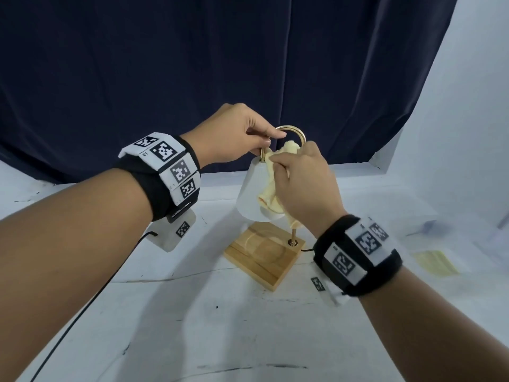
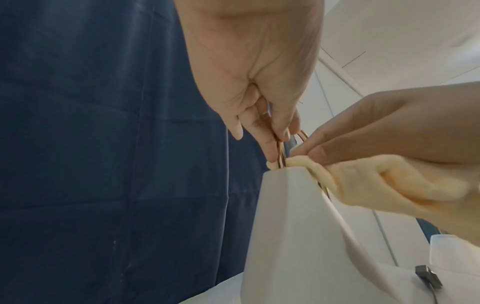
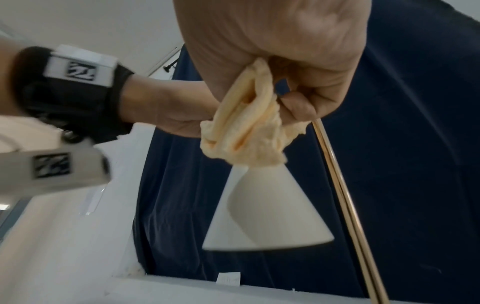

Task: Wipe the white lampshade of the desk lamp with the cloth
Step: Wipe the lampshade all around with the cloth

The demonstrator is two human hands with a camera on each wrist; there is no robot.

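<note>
steadying the desk lamp with the left hand [image 1: 237, 133], thumb and fingers pinched round the brass loop [image 1: 298, 133] right above the white lampshade [image 1: 249, 194], likely so the hanging shade cannot swing away under pressure. bunching the yellow cloth [image 1: 271, 193] inside the right hand [image 1: 305, 180], fingers curled tight on it, wad pressed to the top of the shade just below the left fingertips [image 2: 270, 158]; loose end trailing down the shade's near side, under the right palm. working at the narrow crown, probably starting high so dust goes downward. leaving the lower flare and rim, well below both hands, seemingly unwiped. standing on a wooden base [image 1: 264, 253] on the white tabletop [image 1: 192, 312], beneath the right wrist, thin stem [image 3: 345, 195] just beside the right knuckles. far side of the shade hidden.
</note>
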